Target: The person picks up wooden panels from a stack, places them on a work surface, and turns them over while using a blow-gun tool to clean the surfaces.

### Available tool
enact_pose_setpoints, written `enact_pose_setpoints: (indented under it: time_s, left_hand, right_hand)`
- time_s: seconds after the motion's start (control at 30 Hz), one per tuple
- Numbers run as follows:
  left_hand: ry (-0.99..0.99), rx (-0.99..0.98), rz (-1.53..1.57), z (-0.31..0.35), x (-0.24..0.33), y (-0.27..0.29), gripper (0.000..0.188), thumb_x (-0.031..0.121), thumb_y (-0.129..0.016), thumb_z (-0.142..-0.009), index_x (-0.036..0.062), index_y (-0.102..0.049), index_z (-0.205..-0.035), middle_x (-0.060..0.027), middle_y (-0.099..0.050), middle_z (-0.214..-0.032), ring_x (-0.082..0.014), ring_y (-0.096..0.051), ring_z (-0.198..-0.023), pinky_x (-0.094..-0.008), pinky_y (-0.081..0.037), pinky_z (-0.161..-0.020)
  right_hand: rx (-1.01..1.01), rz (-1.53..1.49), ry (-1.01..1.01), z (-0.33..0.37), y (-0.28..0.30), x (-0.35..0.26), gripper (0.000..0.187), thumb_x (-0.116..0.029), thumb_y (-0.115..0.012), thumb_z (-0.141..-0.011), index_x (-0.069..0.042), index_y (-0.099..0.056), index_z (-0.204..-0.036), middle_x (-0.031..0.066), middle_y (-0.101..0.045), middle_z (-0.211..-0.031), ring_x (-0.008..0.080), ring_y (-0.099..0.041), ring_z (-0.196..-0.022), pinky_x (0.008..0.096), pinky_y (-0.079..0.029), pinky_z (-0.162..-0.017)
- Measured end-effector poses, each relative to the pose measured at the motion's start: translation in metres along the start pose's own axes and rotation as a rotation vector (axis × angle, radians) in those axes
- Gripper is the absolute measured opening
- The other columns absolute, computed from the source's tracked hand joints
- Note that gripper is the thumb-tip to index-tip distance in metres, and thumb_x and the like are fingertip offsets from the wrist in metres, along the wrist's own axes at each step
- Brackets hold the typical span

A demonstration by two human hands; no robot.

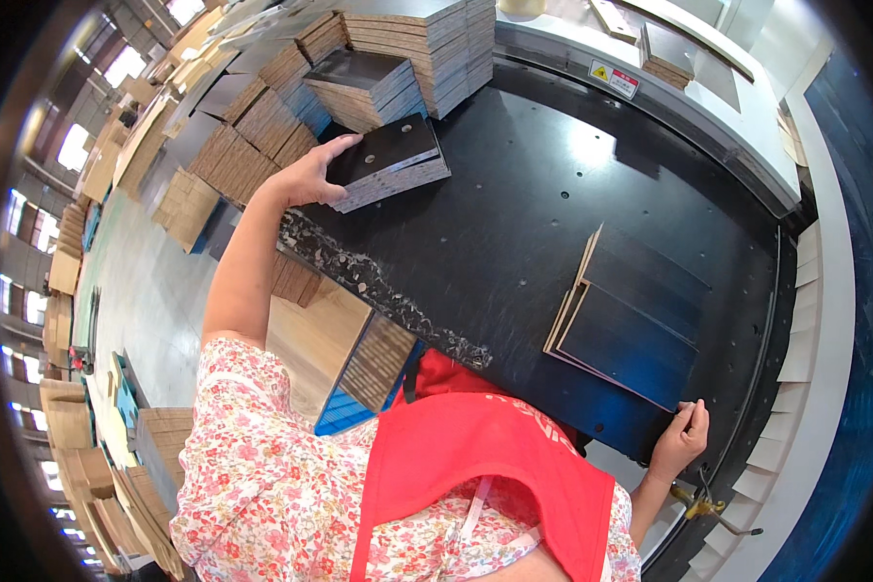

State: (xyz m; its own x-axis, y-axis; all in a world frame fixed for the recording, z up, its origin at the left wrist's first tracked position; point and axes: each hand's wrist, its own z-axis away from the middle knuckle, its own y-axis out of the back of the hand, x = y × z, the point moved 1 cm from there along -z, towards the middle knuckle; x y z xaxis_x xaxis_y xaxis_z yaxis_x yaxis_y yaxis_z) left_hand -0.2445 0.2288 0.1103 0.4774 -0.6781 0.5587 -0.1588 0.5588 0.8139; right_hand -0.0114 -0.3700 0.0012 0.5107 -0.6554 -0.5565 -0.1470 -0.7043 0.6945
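Observation:
At the far left of the black table, my left hand [306,179] is closed round the end of a short stack of dark-faced boards [395,155]. Two round holes show in the top board, which sits slightly askew over pale edges. To the right lie several thin dark panels [630,335], overlapping and fanned out, with light brown edges. By their near right corner is my right hand [682,441], its fingers curled together and the tips close to the corner. What those fingers hold, if anything, is hidden.
Tall stacks of cut boards [412,58] stand along the table's far left side. Chips and dust line the black table's [495,213] near left edge. A white machine frame [669,107] borders the far side. Beside my right wrist is a yellow-and-black tool [700,506].

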Motion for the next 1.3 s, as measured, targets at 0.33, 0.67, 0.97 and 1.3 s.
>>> enact_pose_setpoints:
  time_s: [0.33,0.67,0.97,1.3]
  left_hand:
    - [-0.01,-0.017,-0.144,-0.009,-0.012,0.001,0.098,0.004,-0.072,-0.061,0.0066,-0.031,-0.15,-0.0182,-0.028,-0.155,-0.0289,-0.026,-0.145,-0.0364,-0.019,-0.12]
    - [0.013,0.108,-0.325,-0.011,-0.041,-0.007,0.11,0.013,-0.081,-0.056,0.0071,-0.026,-0.15,-0.0238,-0.036,-0.145,-0.0412,-0.035,-0.134,-0.0416,-0.03,-0.115]
    - [-0.254,0.331,-0.385,0.01,0.09,-0.022,0.102,0.019,-0.088,-0.057,0.0084,-0.039,-0.145,-0.0201,-0.033,-0.15,-0.0385,-0.029,-0.139,-0.0448,-0.027,-0.116]
    - [-0.849,-0.182,-0.114,-0.01,0.223,-0.163,0.088,0.03,-0.086,-0.066,0.0096,-0.045,-0.141,-0.0169,-0.032,-0.152,-0.0389,-0.028,-0.141,-0.0493,-0.029,-0.115]
  right_hand:
    - [-0.026,-0.031,-0.009,0.002,-0.001,0.002,0.01,-0.001,-0.052,-0.094,0.006,-0.059,-0.095,0.0125,-0.06,-0.083,0.0255,-0.062,-0.074,0.0341,-0.05,-0.068]
    - [0.018,-0.018,0.019,-0.006,-0.001,-0.002,0.01,-0.003,-0.054,-0.091,0.004,-0.056,-0.085,0.0166,-0.055,-0.076,0.0337,-0.056,-0.07,0.0404,-0.046,-0.064]
    - [0.061,0.002,0.02,-0.003,-0.007,0.002,0.007,-0.001,-0.058,-0.087,0.005,-0.059,-0.089,0.0174,-0.054,-0.076,0.0347,-0.056,-0.07,0.0421,-0.046,-0.063]
    - [0.072,-0.014,0.013,0.001,-0.001,-0.005,0.009,-0.002,-0.057,-0.091,0.006,-0.06,-0.094,0.0161,-0.058,-0.08,0.0317,-0.06,-0.072,0.0376,-0.048,-0.067]
